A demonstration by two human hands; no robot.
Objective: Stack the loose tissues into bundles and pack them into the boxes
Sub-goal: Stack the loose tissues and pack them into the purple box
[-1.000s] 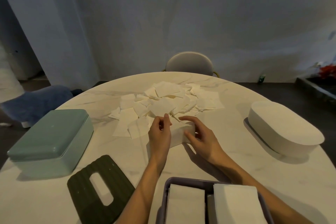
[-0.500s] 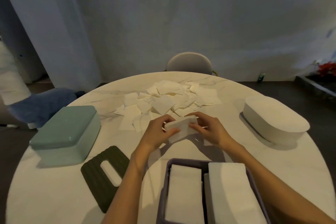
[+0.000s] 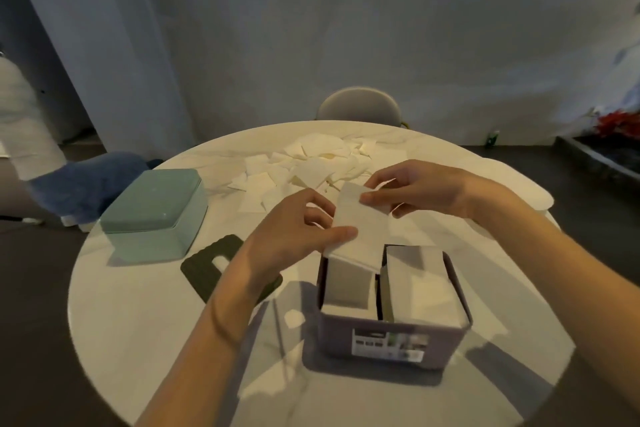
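Marble-look round table (image 3: 145, 315) carries everything. Since a second ago the bundle (image 3: 360, 232) has left the tabletop, where both hands were squaring it next to the loose pile. It now hangs over the near box, so stacking of this one looks done and packing has begun.

Largest container: purple box (image 3: 384, 343) at the near edge, lid off, label facing me. Two white tissue stacks (image 3: 420, 291) sit in it side by side; the right one stands higher, the left one has room on top, and the bundle's low end sits right above that left stack. Can't tell if they touch yet.

Teal box (image 3: 152, 211) on the left, lid on, contents hidden. White oval box (image 3: 545, 199) at right, mostly hidden behind the right forearm, state unclear. Dark green slotted lid (image 3: 207, 265) lies flat between the teal box and the purple one; probably belongs on the purple box.

Loose tissues (image 3: 308, 166) lie scattered mid-table, far side, so plenty left to bundle.

Left hand (image 3: 291, 236): thumb on top, fingers curled under, pinching the bundle's near left edge. Right hand (image 3: 415, 191): thumb and fingers pinching the far end. Bundle tilted, far end up.
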